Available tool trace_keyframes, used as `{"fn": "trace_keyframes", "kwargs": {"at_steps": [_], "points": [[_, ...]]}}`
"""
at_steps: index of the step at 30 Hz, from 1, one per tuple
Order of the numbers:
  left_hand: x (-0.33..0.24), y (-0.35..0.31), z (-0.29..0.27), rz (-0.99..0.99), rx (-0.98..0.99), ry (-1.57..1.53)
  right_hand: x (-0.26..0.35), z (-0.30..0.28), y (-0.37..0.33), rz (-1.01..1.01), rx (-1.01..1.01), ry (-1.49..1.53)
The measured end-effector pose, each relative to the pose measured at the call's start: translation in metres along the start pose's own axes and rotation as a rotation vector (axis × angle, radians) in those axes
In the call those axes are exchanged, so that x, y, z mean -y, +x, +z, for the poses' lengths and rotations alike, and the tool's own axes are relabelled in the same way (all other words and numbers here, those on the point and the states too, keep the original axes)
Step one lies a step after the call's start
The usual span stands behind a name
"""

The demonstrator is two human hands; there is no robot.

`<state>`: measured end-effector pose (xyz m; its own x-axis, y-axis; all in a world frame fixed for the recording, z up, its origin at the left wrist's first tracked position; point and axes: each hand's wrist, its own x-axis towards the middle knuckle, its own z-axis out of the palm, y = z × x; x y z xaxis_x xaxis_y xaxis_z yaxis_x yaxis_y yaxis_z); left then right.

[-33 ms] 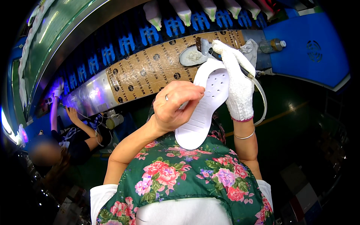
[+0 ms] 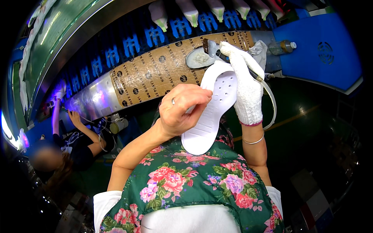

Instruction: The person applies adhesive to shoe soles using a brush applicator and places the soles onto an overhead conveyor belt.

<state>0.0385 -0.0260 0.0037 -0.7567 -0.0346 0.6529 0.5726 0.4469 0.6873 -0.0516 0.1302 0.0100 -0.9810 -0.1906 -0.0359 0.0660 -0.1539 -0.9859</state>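
Observation:
A white foam shoe sole [image 2: 206, 120], with small holes toward its far end, is held up in front of my apron. My left hand [image 2: 184, 106] is bare and wears a ring. Its fingertips are pinched together over the sole's left edge; what they hold is too small or hidden to tell. My right hand [image 2: 246, 85], in a white knit glove, is closed round a flat brush [image 2: 211, 48] joined to a pale hose [image 2: 272, 105]. The same glove lies against the sole's right edge. Beneath the brush is a grey oval dish [image 2: 190, 62] with whitish stuff in it.
A curved bench [image 2: 151, 73] covered in printed brown paper runs across ahead. Beyond it are blue clamps [image 2: 182, 28] and several pale shoe forms [image 2: 189, 13]. A bottle [image 2: 280, 47] and crumpled cloth [image 2: 259, 50] lie at right, beside a blue panel [image 2: 322, 50]. Another person [image 2: 83, 132] works far left.

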Motion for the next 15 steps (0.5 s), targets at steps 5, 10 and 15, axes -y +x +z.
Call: {"fn": "trace_keyframes", "kwargs": {"at_steps": [5,10,15], "points": [[0.001,-0.004,-0.001,-0.039,0.011,-0.043,0.000,-0.002,0.001,0.010,-0.007,-0.012],[-0.001,-0.008,-0.006,-0.140,-0.008,-0.175,0.005,-0.004,0.002,0.041,-0.033,0.073],[-0.003,-0.025,-0.012,-0.457,-0.050,-0.436,0.002,-0.005,0.004,0.025,-0.037,0.110]]}}
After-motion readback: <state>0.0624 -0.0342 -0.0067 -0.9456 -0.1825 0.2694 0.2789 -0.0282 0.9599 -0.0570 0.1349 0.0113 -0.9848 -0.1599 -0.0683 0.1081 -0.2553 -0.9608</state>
